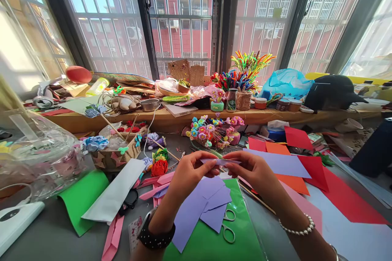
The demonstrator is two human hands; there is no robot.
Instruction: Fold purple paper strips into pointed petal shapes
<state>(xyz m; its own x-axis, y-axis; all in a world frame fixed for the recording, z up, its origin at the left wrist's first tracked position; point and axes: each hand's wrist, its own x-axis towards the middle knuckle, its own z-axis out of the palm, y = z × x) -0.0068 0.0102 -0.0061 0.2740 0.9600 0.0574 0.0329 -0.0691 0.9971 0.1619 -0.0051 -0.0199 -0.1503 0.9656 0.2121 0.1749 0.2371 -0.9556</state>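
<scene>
Pinched between both hands, left hand [188,171] and right hand [255,171], a thin lilac paper strip [221,162] hangs over the scissors [228,224]; uneven pulling could likely tear or crease it

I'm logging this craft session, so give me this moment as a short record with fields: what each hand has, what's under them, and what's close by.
left hand: pinches one end of a lilac paper strip
right hand: pinches the other end of the strip
under the hands: lilac paper pieces on a green sheet, scissors partly covered
nearby right: red paper and orange paper
nearby behind: paper flower bouquet
wrists: dark watch on the left, bead bracelet on the right
</scene>
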